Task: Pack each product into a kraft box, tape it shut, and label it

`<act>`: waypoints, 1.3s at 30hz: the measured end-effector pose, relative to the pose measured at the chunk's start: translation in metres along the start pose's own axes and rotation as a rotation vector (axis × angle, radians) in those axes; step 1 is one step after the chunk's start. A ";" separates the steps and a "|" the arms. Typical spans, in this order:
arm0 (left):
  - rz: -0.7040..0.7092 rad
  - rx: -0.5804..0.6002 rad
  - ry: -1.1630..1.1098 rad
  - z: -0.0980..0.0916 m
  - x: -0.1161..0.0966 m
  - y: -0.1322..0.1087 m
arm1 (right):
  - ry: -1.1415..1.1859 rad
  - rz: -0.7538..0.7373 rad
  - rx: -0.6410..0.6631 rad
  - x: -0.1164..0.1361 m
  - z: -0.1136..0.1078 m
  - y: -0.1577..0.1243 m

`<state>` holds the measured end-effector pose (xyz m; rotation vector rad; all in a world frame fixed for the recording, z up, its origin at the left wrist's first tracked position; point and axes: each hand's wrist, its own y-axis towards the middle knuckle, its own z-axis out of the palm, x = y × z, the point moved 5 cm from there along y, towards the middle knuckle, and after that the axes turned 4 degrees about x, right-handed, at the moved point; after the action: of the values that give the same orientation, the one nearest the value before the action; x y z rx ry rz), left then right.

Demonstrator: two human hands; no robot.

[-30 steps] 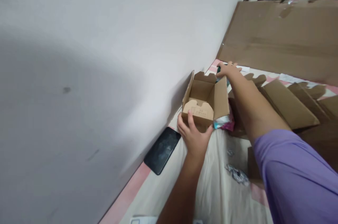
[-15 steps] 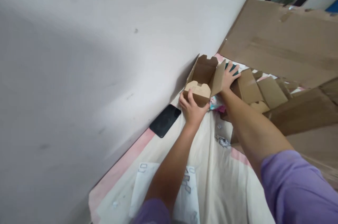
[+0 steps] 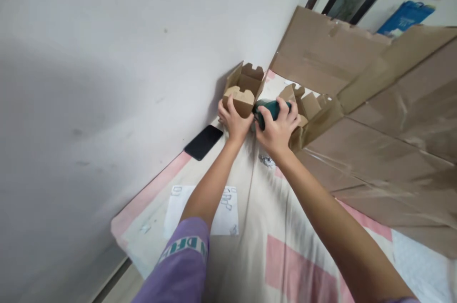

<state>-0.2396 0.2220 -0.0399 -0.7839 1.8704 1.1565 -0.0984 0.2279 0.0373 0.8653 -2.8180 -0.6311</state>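
Note:
An open small cardboard box (image 3: pixel 243 104) stands by the wall with its flaps raised. My left hand (image 3: pixel 235 121) grips its near side, fingers over the front edge and thumb at the corner. Just right of the box, my right hand (image 3: pixel 277 127) is closed around a dark green rounded object (image 3: pixel 270 109), whose exact kind I cannot make out. Behind my right hand are more open cardboard boxes (image 3: pixel 310 105), partly hidden by the hand and by a large carton.
A black phone (image 3: pixel 203 142) lies along the wall (image 3: pixel 107 79). A marked white paper sheet (image 3: pixel 224 219) is partly under my left forearm. Large cardboard panels (image 3: pixel 400 117) rise on the right. Crumpled silvery wrapping (image 3: pixel 266 160) lies on the cloth. A blue bag (image 3: pixel 406 16) is beyond.
My right hand has come back toward the box from behind it, now holding the dark green object. My left hand stays on the box. The whole view has shifted to the right.

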 end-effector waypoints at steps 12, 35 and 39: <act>0.157 0.046 -0.282 -0.005 -0.029 -0.002 | 0.292 -0.614 0.339 -0.071 -0.097 -0.192; 0.212 -0.054 -0.571 -0.036 -0.052 0.019 | 0.432 -0.244 0.595 0.088 0.059 -0.255; 0.302 -0.050 -0.596 -0.059 -0.076 0.011 | 0.438 -0.209 0.547 0.091 0.063 -0.248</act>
<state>-0.2279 0.1794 0.0468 -0.1421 1.4817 1.4364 -0.0623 0.0135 -0.1254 1.2117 -2.5248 0.3126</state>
